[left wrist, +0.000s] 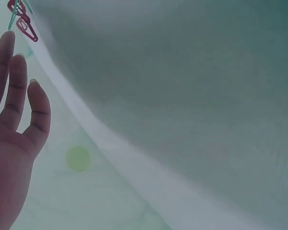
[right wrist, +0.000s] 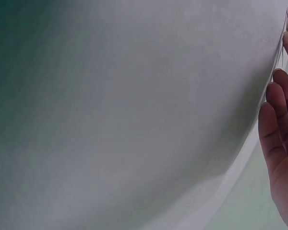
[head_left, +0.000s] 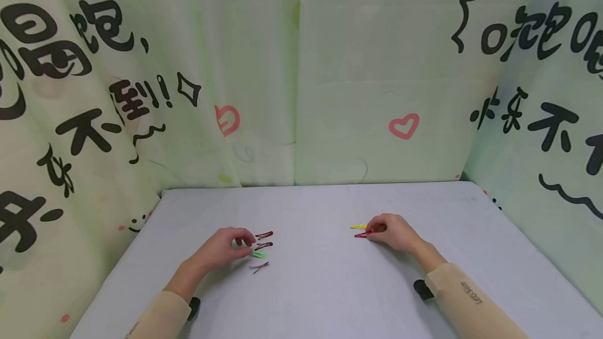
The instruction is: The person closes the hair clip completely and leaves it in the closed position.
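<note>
My left hand (head_left: 223, 249) hovers low over the left side of the table, fingers loosely bent and thumb tip beside a green hair clip (head_left: 259, 255). Two dark red hair clips (head_left: 265, 235) lie just beyond its fingertips. Nearer the front is a thin dark clip (head_left: 259, 266) with its two arms spread. Over on the right, my right hand (head_left: 393, 232) pinches the end of a red hair clip (head_left: 361, 235) at the tabletop. A yellow hair clip (head_left: 358, 226) lies right behind that one, partly covered by the fingers. In the left wrist view, the green clip (left wrist: 13, 15) overlaps the red ones.
A white cloth covers the table (head_left: 311, 286). Pale green curtains (head_left: 344, 77) with printed writing and hearts hang behind it and along both sides. Dark wrist bands (head_left: 423, 290) show at the sleeves.
</note>
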{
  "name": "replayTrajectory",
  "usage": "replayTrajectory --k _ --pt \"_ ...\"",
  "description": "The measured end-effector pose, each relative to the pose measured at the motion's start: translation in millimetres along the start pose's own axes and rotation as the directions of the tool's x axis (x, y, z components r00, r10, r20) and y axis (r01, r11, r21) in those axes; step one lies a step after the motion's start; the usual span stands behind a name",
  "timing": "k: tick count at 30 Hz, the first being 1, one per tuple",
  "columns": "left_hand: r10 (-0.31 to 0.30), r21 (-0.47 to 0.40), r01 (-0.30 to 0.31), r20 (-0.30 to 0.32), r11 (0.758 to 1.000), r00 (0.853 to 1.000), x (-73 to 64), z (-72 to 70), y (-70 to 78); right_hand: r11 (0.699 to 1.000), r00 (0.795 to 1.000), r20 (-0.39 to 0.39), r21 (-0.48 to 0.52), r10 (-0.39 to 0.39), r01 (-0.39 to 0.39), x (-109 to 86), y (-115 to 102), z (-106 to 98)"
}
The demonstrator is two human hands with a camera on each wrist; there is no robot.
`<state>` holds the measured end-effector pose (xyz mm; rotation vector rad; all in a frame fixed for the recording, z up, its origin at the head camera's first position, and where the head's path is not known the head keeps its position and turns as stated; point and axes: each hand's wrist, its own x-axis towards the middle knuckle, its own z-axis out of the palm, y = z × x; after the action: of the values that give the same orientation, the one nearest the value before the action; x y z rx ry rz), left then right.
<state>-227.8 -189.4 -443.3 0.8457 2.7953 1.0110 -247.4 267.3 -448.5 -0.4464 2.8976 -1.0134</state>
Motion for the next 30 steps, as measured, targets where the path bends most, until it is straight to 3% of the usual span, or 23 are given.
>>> replayTrajectory --k 14,30 --pt "0.017 0.030 -0.018 0.038 0.999 0.999 1.1 -2.0 -0.9 0.999 0.999 0.027 -0.029 0.021 -0.020 1.4 -3.0 -1.2" --pt "0.018 0.088 -0.023 0.057 0.996 0.998 1.5 0.5 -0.8 0.999 0.999 0.000 -0.001 0.042 -0.042 -1.1 -0.9 -3.5"
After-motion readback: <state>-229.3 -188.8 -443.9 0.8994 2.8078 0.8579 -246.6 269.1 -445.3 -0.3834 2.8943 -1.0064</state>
